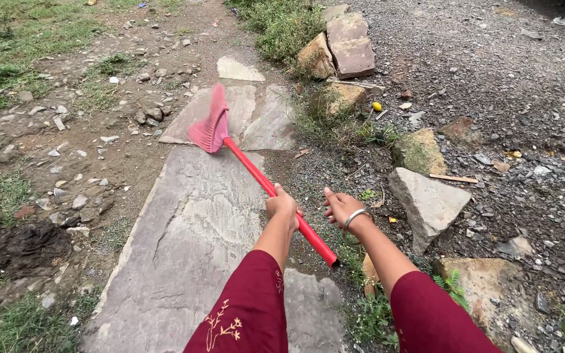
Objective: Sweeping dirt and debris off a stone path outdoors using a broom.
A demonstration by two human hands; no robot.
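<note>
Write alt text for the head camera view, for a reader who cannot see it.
A person's left hand grips the red handle of a pink-bristled broom over a flat stone path, while the right hand, wearing a silver bangle, hovers open beside the handle. Gravel, loose rocks and patchy grass flank the path.

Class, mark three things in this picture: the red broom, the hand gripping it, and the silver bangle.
red broom [266, 185], head view, on its handle.
left hand [282, 208], head view, back of the hand.
silver bangle [354, 216], head view, on the band at the wrist.
</note>
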